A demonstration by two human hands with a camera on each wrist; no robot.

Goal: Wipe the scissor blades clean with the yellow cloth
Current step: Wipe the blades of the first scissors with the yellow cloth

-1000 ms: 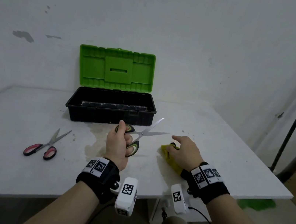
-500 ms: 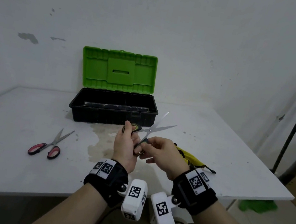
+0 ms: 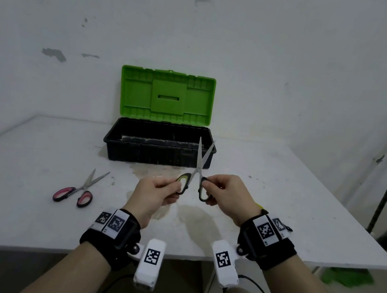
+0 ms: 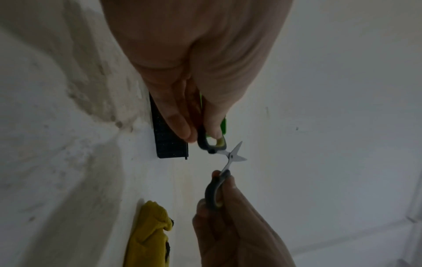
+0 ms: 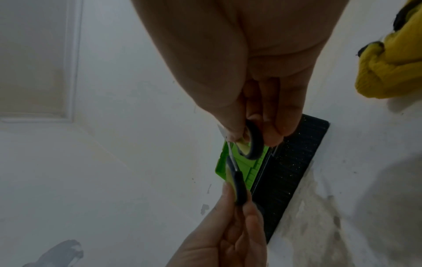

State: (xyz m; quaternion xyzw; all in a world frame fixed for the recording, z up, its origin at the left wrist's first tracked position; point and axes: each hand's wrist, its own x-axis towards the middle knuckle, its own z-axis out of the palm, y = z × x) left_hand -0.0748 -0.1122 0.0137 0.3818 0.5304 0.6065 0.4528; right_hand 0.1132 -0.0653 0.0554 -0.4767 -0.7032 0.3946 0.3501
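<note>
In the head view the yellow cloth [image 3: 258, 205] showed only as a sliver behind the right hand [image 3: 229, 195], and both wrist views cut it off at a frame edge. The toolbox [image 4: 170, 139] was mostly hidden behind the left hand [image 4: 196, 72] in the left wrist view. The scissors' [image 5: 239, 162] blades were largely covered by the thumb in the right wrist view.

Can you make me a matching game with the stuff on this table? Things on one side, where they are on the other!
Things:
1. green-handled scissors
2. pink-handled scissors
3. yellow cloth
4. toolbox

Where or how:
A. standing open at the back of the table
B. lying on the table by the right wrist, in no hand
C. held up, one handle in the left hand, one in the right hand
D. lying on the table off to the left, untouched

Pairs: 1-C, 2-D, 3-B, 4-A
</note>
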